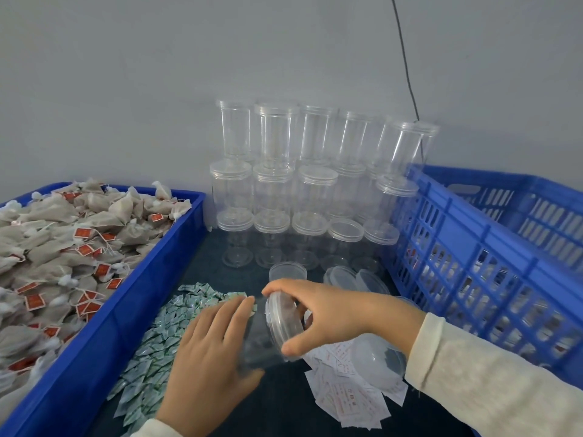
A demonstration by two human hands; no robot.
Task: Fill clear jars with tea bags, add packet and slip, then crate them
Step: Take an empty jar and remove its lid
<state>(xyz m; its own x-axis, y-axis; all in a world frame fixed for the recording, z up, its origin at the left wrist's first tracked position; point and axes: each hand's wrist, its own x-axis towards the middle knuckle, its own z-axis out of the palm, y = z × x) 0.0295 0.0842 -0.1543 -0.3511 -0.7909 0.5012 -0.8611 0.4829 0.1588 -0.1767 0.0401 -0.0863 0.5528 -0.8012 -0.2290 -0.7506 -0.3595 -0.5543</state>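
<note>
Clear jar [257, 339]: lying tilted, long axis pointing up-right; left hand [208, 361] grip wrapped around its body, right hand [328, 313] grip closed on the lid [284, 323] at its mouth.

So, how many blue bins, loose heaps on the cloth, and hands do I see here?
Blue bins: 2, the tea bag tray and the slatted crate.
Loose heaps: 2, the green packets and the white slips.
Hands: 2, left hand holding a jar, right hand gripping its lid.
Total: 6.
</note>
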